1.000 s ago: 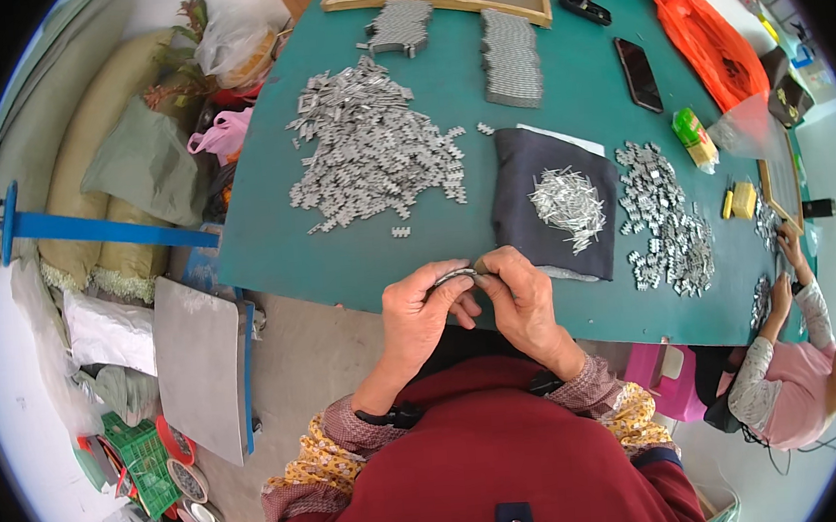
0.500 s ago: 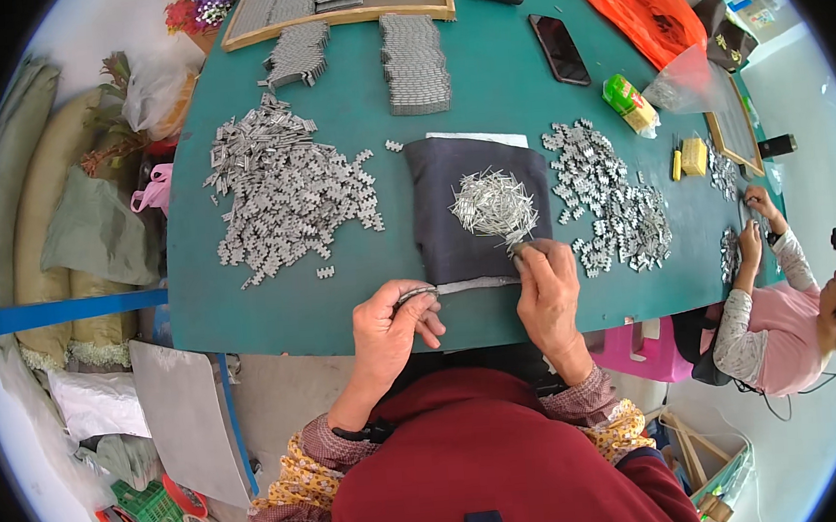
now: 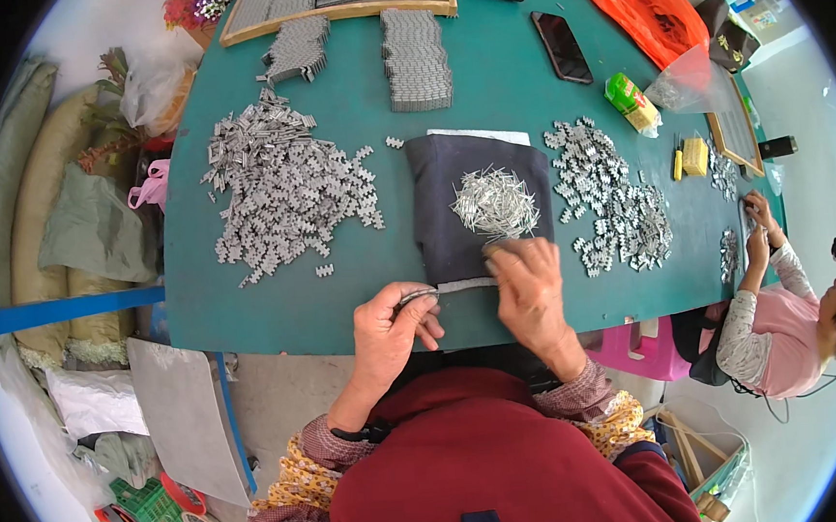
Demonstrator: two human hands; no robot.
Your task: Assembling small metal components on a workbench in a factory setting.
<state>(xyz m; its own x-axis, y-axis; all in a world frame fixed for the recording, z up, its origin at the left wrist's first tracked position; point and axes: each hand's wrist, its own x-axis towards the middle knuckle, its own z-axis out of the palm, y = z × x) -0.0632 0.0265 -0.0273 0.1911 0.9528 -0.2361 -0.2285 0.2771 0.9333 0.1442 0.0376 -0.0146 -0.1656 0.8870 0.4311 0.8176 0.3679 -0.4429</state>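
My left hand (image 3: 391,326) is closed at the table's near edge, thumb and forefinger pinching a small grey metal piece (image 3: 417,297) that the fingers partly cover. My right hand (image 3: 534,292) bends over the near edge of a folded dark cloth (image 3: 440,225), its fingertips drawn together and slightly blurred. Whatever those fingertips may hold is hidden. Just beyond them, a heap of thin silvery pins (image 3: 494,202) lies on the cloth. Small notched metal pieces form a large pile (image 3: 297,197) to the left of the cloth and another pile (image 3: 617,199) to its right.
On the green table (image 3: 492,71), stacked metal pieces (image 3: 416,59) stand by a wood-framed tray (image 3: 401,12). A phone (image 3: 561,47), a red plastic bag (image 3: 643,8), a green packet (image 3: 631,103) and a yellow block (image 3: 695,157) lie right. Another person (image 3: 782,332) works at the right edge.
My right hand has moved left from the pins' near side, toward my left hand. My left hand keeps its pinch in place. At the right, the other person's hands have shifted slightly.
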